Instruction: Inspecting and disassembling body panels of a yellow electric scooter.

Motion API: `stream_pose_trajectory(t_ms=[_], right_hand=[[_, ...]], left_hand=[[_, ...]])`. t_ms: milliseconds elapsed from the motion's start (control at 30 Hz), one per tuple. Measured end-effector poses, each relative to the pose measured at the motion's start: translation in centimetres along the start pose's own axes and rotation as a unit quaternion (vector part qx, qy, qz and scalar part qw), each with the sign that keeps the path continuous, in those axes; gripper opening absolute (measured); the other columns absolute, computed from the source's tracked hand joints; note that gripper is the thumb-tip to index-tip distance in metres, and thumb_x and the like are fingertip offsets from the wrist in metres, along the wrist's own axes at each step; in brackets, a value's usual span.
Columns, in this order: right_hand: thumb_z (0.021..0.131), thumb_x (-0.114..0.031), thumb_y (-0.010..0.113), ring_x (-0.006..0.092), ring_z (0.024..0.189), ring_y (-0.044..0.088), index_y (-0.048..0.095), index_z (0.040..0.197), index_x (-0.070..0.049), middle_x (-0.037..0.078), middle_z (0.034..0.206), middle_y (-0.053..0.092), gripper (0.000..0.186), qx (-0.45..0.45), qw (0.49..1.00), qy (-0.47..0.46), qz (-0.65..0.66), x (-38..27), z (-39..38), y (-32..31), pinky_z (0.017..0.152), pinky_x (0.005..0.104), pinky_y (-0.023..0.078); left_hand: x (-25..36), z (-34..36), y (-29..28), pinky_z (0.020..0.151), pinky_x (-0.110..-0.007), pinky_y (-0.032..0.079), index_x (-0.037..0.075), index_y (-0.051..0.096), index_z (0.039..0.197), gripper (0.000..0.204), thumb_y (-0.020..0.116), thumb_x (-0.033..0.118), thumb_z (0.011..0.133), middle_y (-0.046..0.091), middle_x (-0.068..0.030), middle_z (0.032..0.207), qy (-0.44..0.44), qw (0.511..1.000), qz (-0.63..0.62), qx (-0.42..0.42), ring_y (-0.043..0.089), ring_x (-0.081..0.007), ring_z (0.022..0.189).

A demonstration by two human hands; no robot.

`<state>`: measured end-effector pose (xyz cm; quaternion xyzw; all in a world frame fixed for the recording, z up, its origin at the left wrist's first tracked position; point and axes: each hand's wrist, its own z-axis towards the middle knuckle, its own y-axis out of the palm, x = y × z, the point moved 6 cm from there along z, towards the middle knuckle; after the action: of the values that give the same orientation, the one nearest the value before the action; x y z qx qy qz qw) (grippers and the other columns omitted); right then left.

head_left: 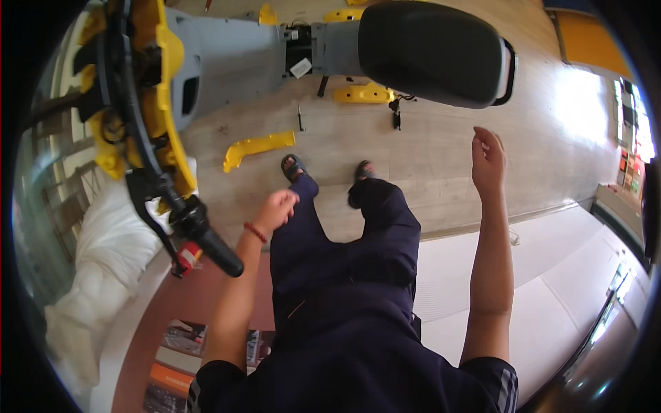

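Note:
My left hand (278, 208), with a red bead bracelet, is raised beside my leg, right of the scooter's black handlebar grip (222, 251) and apart from it. Its fingers are curled, hiding whatever may be inside. My right hand (488, 162) is held out below the dark seat (427, 51), touching nothing visible, its fingers also curled with their inside hidden. The scooter has a grey body (234, 62) and yellow front panels (175, 124). A curved yellow panel (258, 144) lies on the floor beyond my feet.
Another yellow part (361, 94), a small black part (396, 118) and a thin tool (301, 120) lie on the floor (441, 158). A white cloth bundle (103, 261) is at left, a red object (189, 258) below the handlebar, a white surface (544, 261) at lower right.

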<state>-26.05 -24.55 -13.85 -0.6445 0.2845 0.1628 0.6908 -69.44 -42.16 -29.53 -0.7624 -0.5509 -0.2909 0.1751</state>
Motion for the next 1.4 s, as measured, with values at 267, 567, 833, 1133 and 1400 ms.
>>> stream_pose_trajectory(t_ms=[267,567,833,1133,1400], right_hand=[[0.074,0.006,0.06,0.0264,0.079,0.062,0.064,0.096,-0.001,0.012,0.087,0.063,0.023,-0.076,0.938,-0.333,-0.056,-4.7,3.1,9.2,0.074,0.0334,0.05],[0.075,0.001,0.061,0.0293,0.077,0.062,0.065,0.093,-0.001,0.013,0.084,0.064,0.018,-0.348,0.908,-0.232,0.017,4.2,0.5,28.3,0.072,0.0356,0.049],[0.084,-0.008,0.057,0.031,0.078,0.061,0.062,0.101,-0.002,0.015,0.086,0.062,0.019,-0.394,0.896,-0.182,0.09,7.4,1.4,42.4,0.071,0.0381,0.049],[0.086,-0.002,0.058,0.0193,0.079,0.063,0.062,0.105,0.001,0.012,0.09,0.064,0.021,-0.365,0.916,-0.156,0.058,11.7,4.1,47.2,0.073,0.0289,0.05],[0.095,-0.009,0.05,0.0119,0.083,0.06,0.053,0.121,0.002,0.01,0.103,0.061,0.028,-0.13,0.938,0.066,0.316,15.8,8.3,44.1,0.078,0.0257,0.051]], left_hand=[[3.0,17.1,-2.6,0.046,-0.02,0.04,0.003,0.061,0.096,0.024,0.046,0.022,0.097,0.055,0.0005,0.068,0.055,0.972,-0.147,0.174,0.049,-0.0056,0.052],[-0.2,37.2,-6.3,0.061,-0.024,0.049,0.002,0.061,0.096,0.024,0.05,0.023,0.092,0.06,-0.0031,0.081,0.073,0.947,-0.238,0.203,0.057,-0.0105,0.068],[-2.4,48.8,-9.6,0.064,-0.027,0.052,-0.001,0.058,0.101,0.025,0.05,0.021,0.092,0.059,-0.0069,0.089,0.064,0.972,-0.11,0.199,0.061,-0.0161,0.074],[-1.1,52.8,-10.4,0.062,-0.024,0.052,-0.003,0.058,0.093,0.019,0.055,0.016,0.092,0.061,-0.0059,0.074,0.181,0.945,-0.153,0.224,0.061,-0.0117,0.066],[-1.3,52.3,-9.9,0.053,-0.023,0.047,0.0,0.054,0.089,0.018,0.053,0.017,0.093,0.055,-0.0033,0.071,0.198,0.938,-0.172,0.225,0.056,-0.0103,0.059]])
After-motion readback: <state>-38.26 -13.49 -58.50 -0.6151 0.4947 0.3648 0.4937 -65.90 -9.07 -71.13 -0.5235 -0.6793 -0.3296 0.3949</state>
